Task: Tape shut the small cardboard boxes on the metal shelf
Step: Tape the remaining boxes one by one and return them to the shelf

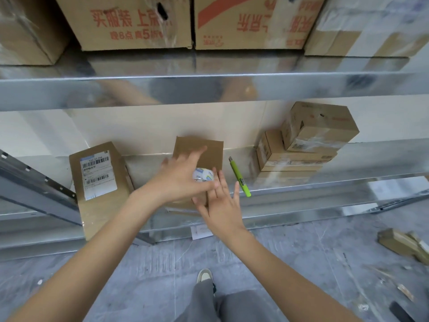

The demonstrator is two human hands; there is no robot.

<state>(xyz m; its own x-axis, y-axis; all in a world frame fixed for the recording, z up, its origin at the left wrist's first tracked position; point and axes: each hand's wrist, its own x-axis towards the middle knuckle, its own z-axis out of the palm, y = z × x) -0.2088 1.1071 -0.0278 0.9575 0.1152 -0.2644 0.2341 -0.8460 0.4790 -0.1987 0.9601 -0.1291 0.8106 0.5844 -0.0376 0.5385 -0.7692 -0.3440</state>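
Note:
A small plain cardboard box [199, 147] stands on the metal shelf [290, 196], at its middle. My left hand [183, 175] lies over the box top and holds a roll of clear tape [203, 175], thumb curled under it, fingers stretched toward the back. My right hand [220, 201] is at the box's front right corner, fingers straight and spread, touching the box just below the roll. A box with a shipping label [99, 180] leans at the left of the shelf. The box's front face is hidden by both hands.
A green utility knife [240, 177] lies on the shelf right of the box. Three taped boxes [306, 145] are stacked at the right. Large printed cartons [139, 22] sit on the upper shelf. Cardboard scraps [406, 245] lie on the floor at right; my shoe [204, 275] is below.

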